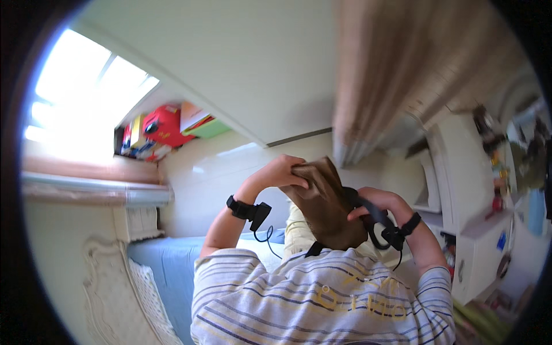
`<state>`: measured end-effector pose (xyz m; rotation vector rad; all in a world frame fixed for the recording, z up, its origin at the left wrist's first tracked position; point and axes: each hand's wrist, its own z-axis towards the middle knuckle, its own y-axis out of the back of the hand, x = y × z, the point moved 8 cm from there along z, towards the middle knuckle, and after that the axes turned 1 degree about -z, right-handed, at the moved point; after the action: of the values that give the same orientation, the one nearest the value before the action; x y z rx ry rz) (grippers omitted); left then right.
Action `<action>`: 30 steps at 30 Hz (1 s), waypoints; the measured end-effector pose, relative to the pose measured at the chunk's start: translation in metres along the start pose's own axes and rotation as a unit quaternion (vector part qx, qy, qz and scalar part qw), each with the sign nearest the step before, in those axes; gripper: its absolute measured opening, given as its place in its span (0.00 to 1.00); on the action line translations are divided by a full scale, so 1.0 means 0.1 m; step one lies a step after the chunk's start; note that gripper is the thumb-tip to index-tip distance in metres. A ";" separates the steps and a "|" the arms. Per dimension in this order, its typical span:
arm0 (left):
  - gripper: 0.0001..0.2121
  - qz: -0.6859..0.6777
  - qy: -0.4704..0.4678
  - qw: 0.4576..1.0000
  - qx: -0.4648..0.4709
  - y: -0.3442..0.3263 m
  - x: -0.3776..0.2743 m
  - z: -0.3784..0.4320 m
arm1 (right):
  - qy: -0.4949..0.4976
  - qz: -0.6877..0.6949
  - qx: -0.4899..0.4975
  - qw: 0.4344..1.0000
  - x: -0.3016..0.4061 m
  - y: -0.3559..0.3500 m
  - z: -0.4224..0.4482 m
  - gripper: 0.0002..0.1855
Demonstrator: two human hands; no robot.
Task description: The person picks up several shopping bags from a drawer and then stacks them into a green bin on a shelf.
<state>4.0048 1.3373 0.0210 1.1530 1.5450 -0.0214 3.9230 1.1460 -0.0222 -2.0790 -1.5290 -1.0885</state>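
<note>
A soft brown bag [323, 202] with a dark strap [371, 207] is held up in front of my chest. My left hand [282, 170] pinches the bag's upper left edge, thumb on the near side and fingers behind. At the bag's right side, my right hand [377, 200] grips it next to the strap, which crosses in front of my fingers and is blurred. Whatever the bag contains is hidden. A black band with a small device [250, 211] circles my left wrist, and a similar one [399, 230] circles my right.
A bed with blue bedding [164, 263] and a carved headboard [108, 284] lies at left. Beyond stand a white cabinet side [224, 56] and a brown curtain [366, 77]. A red bag [166, 125] and boxes sit near the window. White furniture with drawers [478, 254] stands right.
</note>
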 end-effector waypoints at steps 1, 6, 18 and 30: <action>0.15 0.004 -0.028 0.996 -0.086 0.37 0.54 -0.26 | 0.239 0.015 -0.189 0.952 0.49 0.20 0.09 0.22; 0.10 -0.331 0.092 0.855 -0.388 0.65 2.43 -1.60 | 0.089 0.257 -0.097 0.957 -0.05 0.62 1.55 0.29; 0.15 0.062 0.208 0.684 -0.697 0.88 2.79 -2.75 | -0.086 0.330 0.194 0.920 1.66 -0.50 4.29 0.43; 0.35 -0.027 0.166 0.792 -0.586 1.77 3.99 -2.54 | -0.102 0.173 0.092 0.975 2.45 -0.29 5.82 0.07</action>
<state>3.9862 1.8282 -0.0962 0.0888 1.4537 1.0193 4.1475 1.7017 -0.2233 -2.2665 -1.2311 -0.6004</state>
